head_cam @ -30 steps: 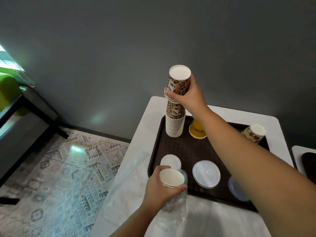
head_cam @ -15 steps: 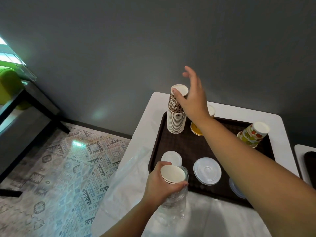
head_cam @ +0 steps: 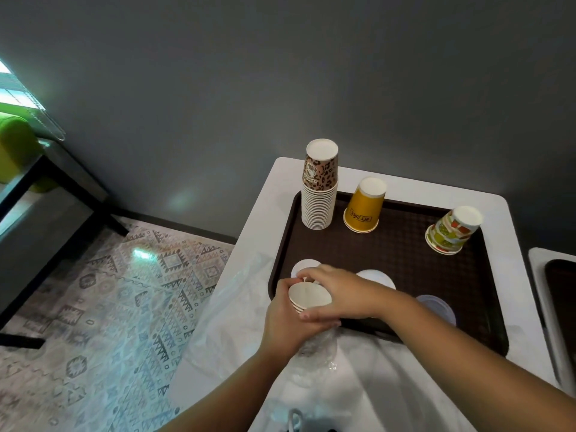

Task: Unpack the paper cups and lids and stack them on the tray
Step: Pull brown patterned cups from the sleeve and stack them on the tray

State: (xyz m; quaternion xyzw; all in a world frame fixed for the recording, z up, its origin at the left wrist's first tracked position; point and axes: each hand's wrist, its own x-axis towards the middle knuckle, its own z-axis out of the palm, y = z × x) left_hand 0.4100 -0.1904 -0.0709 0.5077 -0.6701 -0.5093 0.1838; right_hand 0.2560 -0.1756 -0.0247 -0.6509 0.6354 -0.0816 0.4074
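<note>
Brown rectangular plastic tray (head_cam: pixel 405 260) on white table (head_cam: pixel 511 275) — tall inverted stack of leopard-print paper cups (head_cam: pixel 319 188) at its far-left corner. Left hand (head_cam: pixel 288 319) grips white-lined nested paper cups (head_cam: pixel 308 297) in clear plastic wrap (head_cam: pixel 314 350) at the tray's near edge — right hand (head_cam: pixel 339 293) curls over their rims.

three cup stacks (head_cam: pixel 319 194) stand behind lids (head_cam: pixel 377 277) on the tray (head_cam: pixel 405 260).

Open tray (head_cam: pixel 405 269) middle between far cup stacks (head_cam: pixel 319 194) and near lids (head_cam: pixel 436 307), seemingly unobstructed.
</note>
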